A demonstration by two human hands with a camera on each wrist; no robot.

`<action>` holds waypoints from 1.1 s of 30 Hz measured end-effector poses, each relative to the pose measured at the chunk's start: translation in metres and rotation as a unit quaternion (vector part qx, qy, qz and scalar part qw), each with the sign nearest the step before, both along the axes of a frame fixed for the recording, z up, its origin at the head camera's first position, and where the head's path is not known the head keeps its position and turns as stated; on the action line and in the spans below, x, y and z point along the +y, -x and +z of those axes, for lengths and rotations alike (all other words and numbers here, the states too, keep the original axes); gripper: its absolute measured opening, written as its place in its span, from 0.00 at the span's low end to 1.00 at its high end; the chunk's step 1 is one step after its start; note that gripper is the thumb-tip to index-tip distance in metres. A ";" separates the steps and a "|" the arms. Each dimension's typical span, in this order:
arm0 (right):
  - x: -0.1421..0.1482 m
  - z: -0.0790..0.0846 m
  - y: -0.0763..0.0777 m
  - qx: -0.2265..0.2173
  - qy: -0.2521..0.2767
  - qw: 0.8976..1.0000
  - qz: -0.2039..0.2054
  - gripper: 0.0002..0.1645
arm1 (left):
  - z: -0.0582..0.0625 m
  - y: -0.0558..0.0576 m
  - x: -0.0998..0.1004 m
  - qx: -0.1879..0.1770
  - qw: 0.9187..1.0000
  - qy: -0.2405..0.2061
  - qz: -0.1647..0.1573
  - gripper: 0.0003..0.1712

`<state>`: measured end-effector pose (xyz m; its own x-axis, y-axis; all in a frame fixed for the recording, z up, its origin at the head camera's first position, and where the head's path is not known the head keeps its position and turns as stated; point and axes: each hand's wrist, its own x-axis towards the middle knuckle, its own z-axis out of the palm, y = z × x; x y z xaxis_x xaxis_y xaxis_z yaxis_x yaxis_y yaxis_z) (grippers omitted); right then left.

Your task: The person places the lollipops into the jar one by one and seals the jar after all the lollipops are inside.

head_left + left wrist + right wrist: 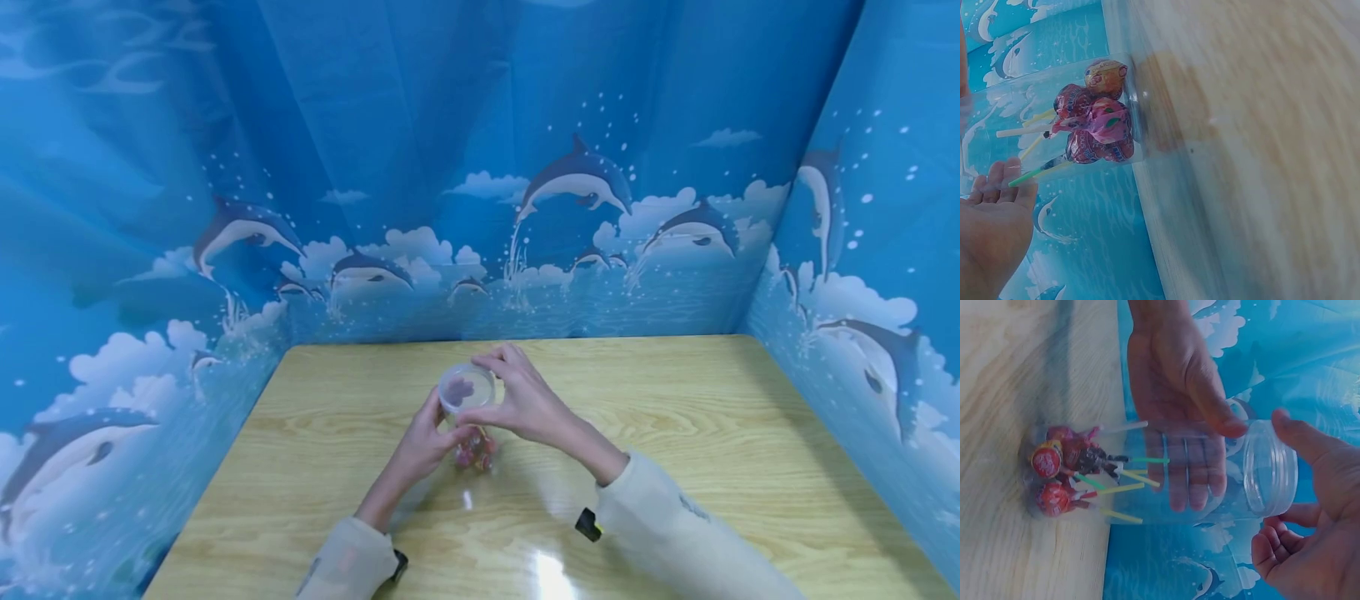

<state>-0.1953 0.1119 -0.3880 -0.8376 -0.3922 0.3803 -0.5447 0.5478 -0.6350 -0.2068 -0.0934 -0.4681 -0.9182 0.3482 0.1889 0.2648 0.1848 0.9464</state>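
Note:
A tall clear plastic jar [1234, 481] stands upright on the table. Several wrapped lollipops [1109, 120] are bunched at its bottom, heads down, with white, green and yellow sticks pointing up. My left hand [422, 446] holds the upper body of the jar, thumb on the near side and fingers behind the clear wall. A clear round lid [468, 389] sits on the jar's mouth. My right hand [528, 402] grips the lid's rim, with thumb and fingers on opposite sides.
The wood-grain table [675, 417] reaches back to a blue dolphin-print curtain [465, 250]. More of this curtain hangs along the left and right sides. Pale sleeves [667, 517] cover both forearms, with a small black object at each cuff.

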 end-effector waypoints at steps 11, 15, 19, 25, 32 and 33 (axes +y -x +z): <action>0.007 -0.004 -0.008 -0.019 0.066 0.997 -0.018 0.41 | 0.000 0.000 -0.001 0.001 1.000 -0.011 -0.003 0.50; 0.011 -0.004 0.000 -0.046 0.063 0.996 0.039 0.47 | -0.001 0.000 -0.001 0.008 1.000 -0.011 -0.008 0.50; 0.012 -0.007 0.006 -0.080 0.062 0.991 0.093 0.47 | -0.001 0.002 -0.001 0.010 1.000 -0.009 -0.011 0.50; 0.006 -0.015 0.001 -0.069 0.099 0.991 0.063 0.46 | -0.001 0.002 0.000 -0.002 1.000 -0.006 -0.008 0.50; -0.009 -0.024 -0.015 -0.002 0.135 0.990 -0.034 0.45 | -0.002 0.002 -0.001 -0.003 1.000 -0.006 -0.005 0.49; -0.011 -0.025 -0.017 0.006 0.135 0.989 -0.051 0.45 | -0.002 0.002 -0.001 -0.003 1.000 -0.007 -0.006 0.50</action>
<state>-0.1786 0.1010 -0.4128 -0.8623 -0.1882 0.4701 -0.5038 0.4114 -0.7596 -0.2084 -0.0941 -0.4706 -0.9150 0.3573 0.1875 0.2607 0.1685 0.9506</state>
